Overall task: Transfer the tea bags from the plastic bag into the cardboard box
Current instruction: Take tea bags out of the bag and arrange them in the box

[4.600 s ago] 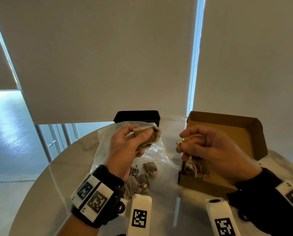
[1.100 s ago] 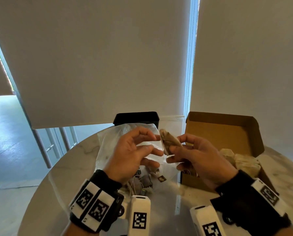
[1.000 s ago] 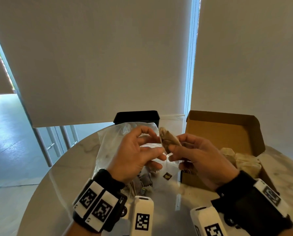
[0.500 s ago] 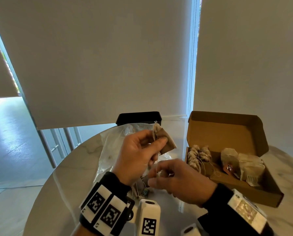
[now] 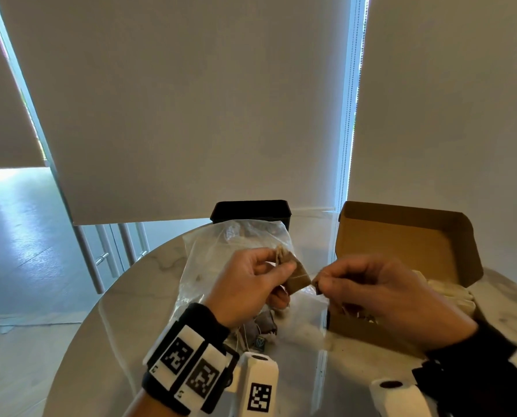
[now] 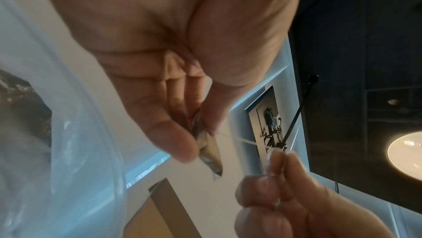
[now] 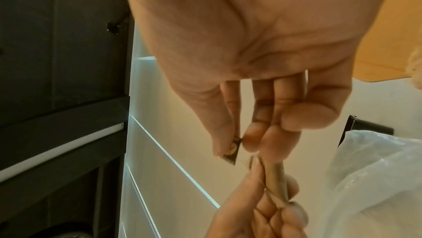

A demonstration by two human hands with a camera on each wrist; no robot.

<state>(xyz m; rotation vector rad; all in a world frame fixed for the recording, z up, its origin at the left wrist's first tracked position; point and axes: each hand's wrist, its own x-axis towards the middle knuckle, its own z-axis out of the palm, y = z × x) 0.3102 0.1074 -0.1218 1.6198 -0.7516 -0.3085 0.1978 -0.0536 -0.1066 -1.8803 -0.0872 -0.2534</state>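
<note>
Apparently left hand (image 5: 245, 284) pinches tea bag (image 5: 296, 276); right hand (image 5: 380, 293) pinches its tag (image 7: 231, 153).

A brown tea bag (image 5: 294, 275) is up in the air, above the plastic bag (image 5: 221, 254). The left hand (image 5: 245, 288) pinches its bunched top. A thin string (image 6: 239, 139) runs from it to a small dark tag (image 7: 231, 153), pinched in the right hand (image 5: 380, 293). The clear plastic bag lies crumpled on the surface with a few tea bags (image 5: 264, 326) near its mouth. The cardboard box (image 5: 407, 236) sits open just beside it, lid up, with pale tea bags (image 5: 449, 291) inside.
</note>
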